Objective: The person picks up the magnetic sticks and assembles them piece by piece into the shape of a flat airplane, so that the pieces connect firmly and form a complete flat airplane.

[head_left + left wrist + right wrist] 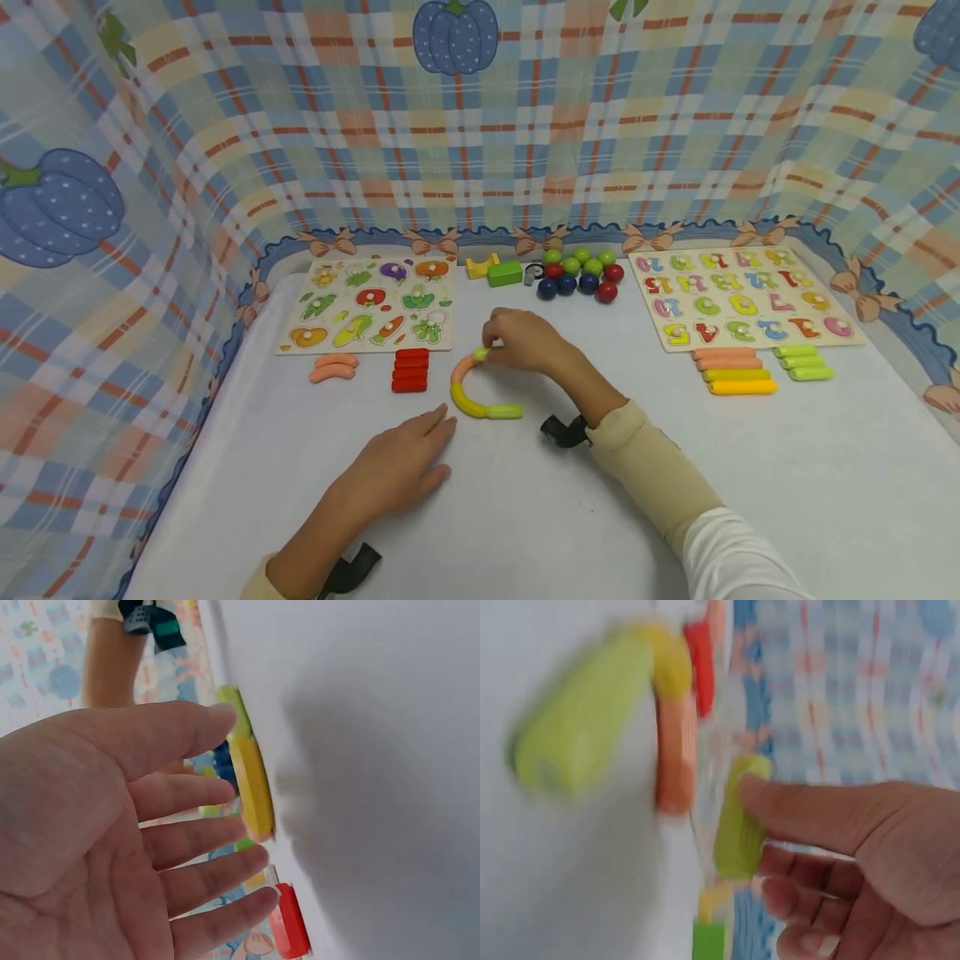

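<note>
My right hand (pixel 525 340) pinches a short light green stick-like piece (pixel 740 825) between thumb and fingers. In the head view that piece is at the upper end of a C-shaped curve. Below it the curve continues with a salmon curved piece (pixel 462 370), a yellow curved piece (pixel 467 402) and a straight light green piece (pixel 505 411). My left hand (pixel 397 462) lies with fingers extended just below and left of the yellow piece, holding nothing. In the left wrist view, its thumb overlaps the light green end of the curve.
Several red pieces (pixel 410 371) and two salmon pieces (pixel 333 367) lie left. A vegetable puzzle board (pixel 341 297), a green block (pixel 505 274) and several small balls (pixel 588 283) are behind. Right stand a number board (pixel 693 323), a yellow stick (pixel 742 387) and light green sticks (pixel 810 374).
</note>
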Tool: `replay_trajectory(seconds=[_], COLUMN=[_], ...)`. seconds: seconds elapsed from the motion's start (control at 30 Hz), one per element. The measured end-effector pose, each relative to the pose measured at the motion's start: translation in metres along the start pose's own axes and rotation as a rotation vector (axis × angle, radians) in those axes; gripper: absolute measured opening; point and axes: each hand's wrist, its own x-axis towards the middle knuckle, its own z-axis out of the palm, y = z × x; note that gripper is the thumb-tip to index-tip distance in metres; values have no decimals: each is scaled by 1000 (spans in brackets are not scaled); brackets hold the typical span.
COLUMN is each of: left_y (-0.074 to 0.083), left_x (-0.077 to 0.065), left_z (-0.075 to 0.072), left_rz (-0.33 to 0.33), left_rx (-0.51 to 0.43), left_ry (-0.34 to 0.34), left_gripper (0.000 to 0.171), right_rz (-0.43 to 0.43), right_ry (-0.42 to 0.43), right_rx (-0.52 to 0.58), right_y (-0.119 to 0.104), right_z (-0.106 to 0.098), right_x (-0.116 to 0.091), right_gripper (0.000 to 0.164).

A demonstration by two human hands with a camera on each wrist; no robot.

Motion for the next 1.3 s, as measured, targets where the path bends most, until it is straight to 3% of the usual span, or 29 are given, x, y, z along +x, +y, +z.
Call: replay_trajectory(seconds=[0.2, 0.43, 0.73, 1.0, 1.13, 1.3], left_y=[-6, -6, -9, -4, -5, -6], left_x=[22, 48, 69, 90, 99, 104], left_z=[-1, -1, -2, -5, -8, -6], left_rz=[1, 3, -23, -34, -27, -36], left_rx=[-7, 5, -33, -39, -57, -83], left_ry=[76, 90, 146, 83, 47, 2], left_gripper=[72, 73, 76, 79, 82, 84], right_rz=[131, 89, 66, 19, 61, 188], right_ry=[-66, -80, -109, -124, -36, 201], right_rx=[-39, 14, 56, 166, 219, 228], right_y=[29, 29, 29, 46, 65, 93], right_z=[-1, 11, 15, 10, -8, -26], right_x=[2, 7, 9, 7, -2, -16], right_gripper=[10, 14, 16, 18, 21, 24])
